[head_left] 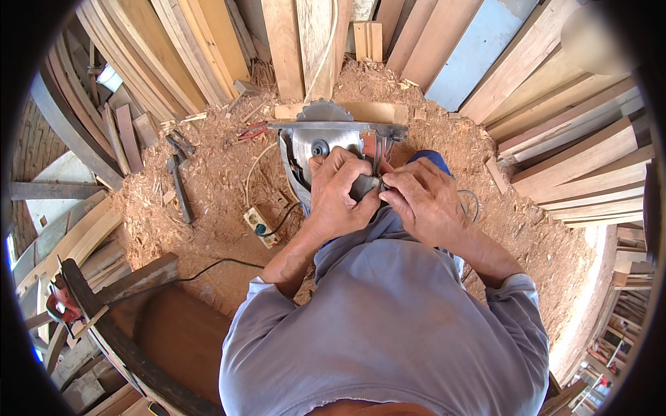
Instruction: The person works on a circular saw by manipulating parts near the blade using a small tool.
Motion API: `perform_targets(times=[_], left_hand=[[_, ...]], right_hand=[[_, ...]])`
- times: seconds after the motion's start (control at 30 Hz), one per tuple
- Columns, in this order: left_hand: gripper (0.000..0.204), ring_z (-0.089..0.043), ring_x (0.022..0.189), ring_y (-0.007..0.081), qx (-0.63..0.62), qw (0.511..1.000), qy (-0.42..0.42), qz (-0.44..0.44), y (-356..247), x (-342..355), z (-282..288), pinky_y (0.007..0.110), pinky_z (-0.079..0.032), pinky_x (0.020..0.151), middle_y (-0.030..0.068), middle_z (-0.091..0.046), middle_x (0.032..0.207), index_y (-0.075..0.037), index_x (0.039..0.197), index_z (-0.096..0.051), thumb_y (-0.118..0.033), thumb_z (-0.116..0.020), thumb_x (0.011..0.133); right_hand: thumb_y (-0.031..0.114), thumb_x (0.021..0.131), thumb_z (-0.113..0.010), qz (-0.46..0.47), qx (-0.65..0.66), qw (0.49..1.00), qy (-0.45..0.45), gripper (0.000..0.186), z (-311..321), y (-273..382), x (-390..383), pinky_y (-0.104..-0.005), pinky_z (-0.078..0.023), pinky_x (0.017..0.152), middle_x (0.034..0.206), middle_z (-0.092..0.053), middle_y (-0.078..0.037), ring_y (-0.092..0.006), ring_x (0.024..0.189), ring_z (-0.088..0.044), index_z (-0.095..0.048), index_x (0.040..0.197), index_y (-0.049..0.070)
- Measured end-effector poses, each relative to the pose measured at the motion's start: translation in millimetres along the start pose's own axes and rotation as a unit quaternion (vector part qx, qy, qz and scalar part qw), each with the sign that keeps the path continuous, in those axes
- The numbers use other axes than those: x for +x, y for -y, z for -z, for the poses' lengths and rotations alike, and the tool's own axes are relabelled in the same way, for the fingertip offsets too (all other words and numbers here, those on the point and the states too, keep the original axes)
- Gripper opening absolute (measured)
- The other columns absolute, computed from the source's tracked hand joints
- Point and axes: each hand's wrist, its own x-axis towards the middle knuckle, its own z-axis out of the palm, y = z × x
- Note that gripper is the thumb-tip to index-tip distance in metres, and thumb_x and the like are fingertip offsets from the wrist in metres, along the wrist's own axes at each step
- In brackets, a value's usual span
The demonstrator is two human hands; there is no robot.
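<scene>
A circular saw [300,149] rests upside down or on its side in front of me, its toothed blade [325,111] rising past the flat metal base plate [284,125]. The bright blade housing surrounds a dark round hub. My left hand [340,194] is closed over the near side of the saw, fingers curled and thumb pressed on a dark grey piece [363,186]. Close against it, my right hand [424,201] pinches a small dark metal part [381,184] between thumb and fingers. What exactly that part is stays too small to tell.
Wood shavings cover the ground. Left of the saw lie a hammer [180,188], red-handled pliers [252,130] and a power strip [261,225] with a plug and cable. Planks [281,48] lean all along the far side and right. A red tool [64,305] sits at lower left.
</scene>
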Motion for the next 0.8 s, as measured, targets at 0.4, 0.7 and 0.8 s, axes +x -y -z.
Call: perform_targets(times=[0.4, 0.7, 0.8], left_hand=[[0.038, -0.060, 0.088, 0.0286, -0.002, 0.996, 0.087, -0.014, 1.7, -5.4, 20.8, 0.044, -0.038, 0.080, 0.0085, -0.060, 0.096, -0.010, 0.105, -0.064, -0.016, -0.080, 0.071], [0.033, -0.060, 0.087, 0.0254, -0.040, 0.999, 0.029, 0.023, -15.5, -16.5, 15.8, 0.042, -0.037, 0.082, 0.0052, -0.060, 0.093, -0.011, 0.100, -0.069, -0.006, -0.080, 0.070], [0.034, -0.059, 0.087, 0.0250, -0.045, 0.998, 0.020, 0.029, -18.9, -22.1, 16.8, 0.042, -0.036, 0.081, 0.0048, -0.059, 0.093, -0.011, 0.100, -0.069, -0.006, -0.080, 0.069]], right_hand=[[0.018, 0.078, -0.089, 0.055, 0.018, 0.998, -0.021, 0.031, -6.2, -6.8, -4.8, -0.0421, -0.054, 0.067, 0.091, -0.069, -0.009, -0.0291, 0.081, -0.065, -0.073, 0.099, 0.002], [0.014, 0.072, -0.091, 0.059, 0.063, 0.995, -0.055, 0.037, -8.9, 0.2, -9.4, -0.0404, -0.055, 0.065, 0.092, -0.071, -0.010, -0.0296, 0.078, -0.068, -0.071, 0.100, 0.001], [0.014, 0.071, -0.090, 0.074, 0.063, 0.994, -0.057, 0.036, -9.9, 1.5, -7.7, -0.0397, -0.055, 0.064, 0.091, -0.071, -0.010, -0.0296, 0.078, -0.068, -0.072, 0.100, 0.001]])
